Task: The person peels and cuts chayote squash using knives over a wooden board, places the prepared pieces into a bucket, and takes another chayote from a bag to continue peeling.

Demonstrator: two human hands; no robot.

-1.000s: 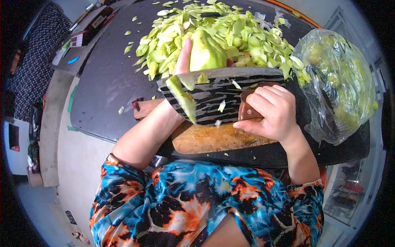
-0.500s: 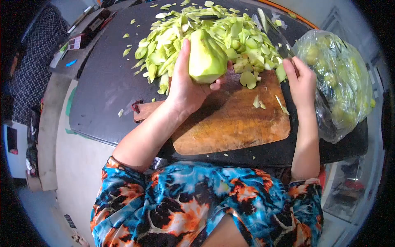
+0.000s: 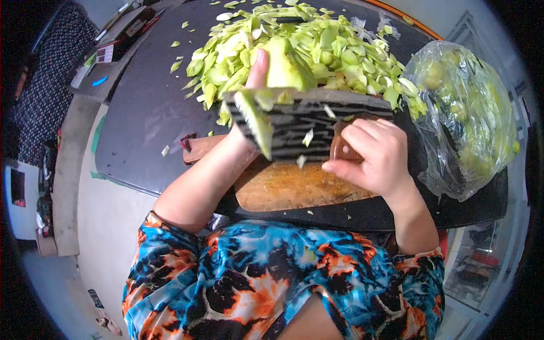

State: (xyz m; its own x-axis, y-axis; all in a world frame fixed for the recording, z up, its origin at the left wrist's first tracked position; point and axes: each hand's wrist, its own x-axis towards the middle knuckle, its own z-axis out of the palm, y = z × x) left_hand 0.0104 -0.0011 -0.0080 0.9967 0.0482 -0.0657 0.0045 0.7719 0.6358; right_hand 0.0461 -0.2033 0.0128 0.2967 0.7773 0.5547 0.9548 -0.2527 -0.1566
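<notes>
A peeled pale green fruit rests in my left hand, its thumb along the side and the other fingers hidden behind a blade. My right hand is closed round the brown handle of a broad cleaver. The cleaver's wide blade lies across the lower end of the fruit, and whether its edge touches the fruit is hidden. A cut slice hangs against the blade, with small bits near it. Below both hands is a wooden cutting board. Beyond the fruit spreads a heap of green slices.
On the right of the dark table sits a clear plastic bag of green pieces. Loose scraps lie around the heap. A dark object pokes from the heap's top. Farther left is a side surface with things on it.
My right hand has swung the cleaver left and down from beside the bag to in front of the fruit. A slice and bits now show at the blade. My left hand keeps its hold.
</notes>
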